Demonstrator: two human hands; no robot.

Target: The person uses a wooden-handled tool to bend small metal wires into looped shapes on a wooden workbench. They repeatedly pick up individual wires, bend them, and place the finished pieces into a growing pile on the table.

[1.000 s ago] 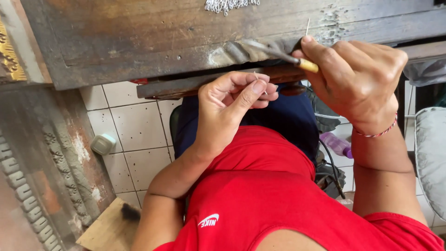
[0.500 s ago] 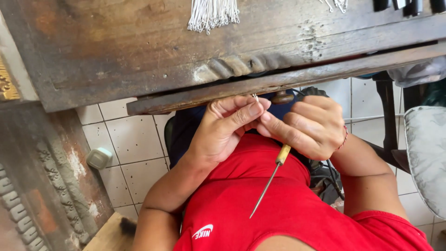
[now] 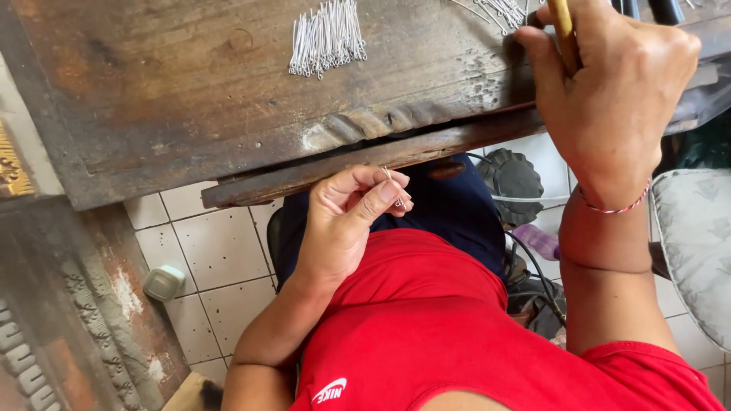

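Observation:
My left hand [image 3: 350,217] is below the edge of the worn wooden workbench [image 3: 190,106], over my lap, pinching a small bent silver wire piece [image 3: 394,190] between thumb and fingers. My right hand [image 3: 609,84] is raised at the bench's right edge, closed around a tool with a yellow wooden handle [image 3: 563,27]; the tool's tip is hidden. A bundle of thin silver wire pins [image 3: 327,38] lies on the bench top, with a second pile [image 3: 502,11] near my right hand.
I wear a red shirt and dark blue trousers. White floor tiles [image 3: 221,259] show below the bench, with a small white object [image 3: 164,283] on them. A carved wooden panel [image 3: 68,320] stands at left; a grey cushion [image 3: 697,243] at right.
My right hand rose from my lap up to the bench's right edge, carrying the yellow-handled tool. My left hand stays below the bench edge, still pinching the wire piece.

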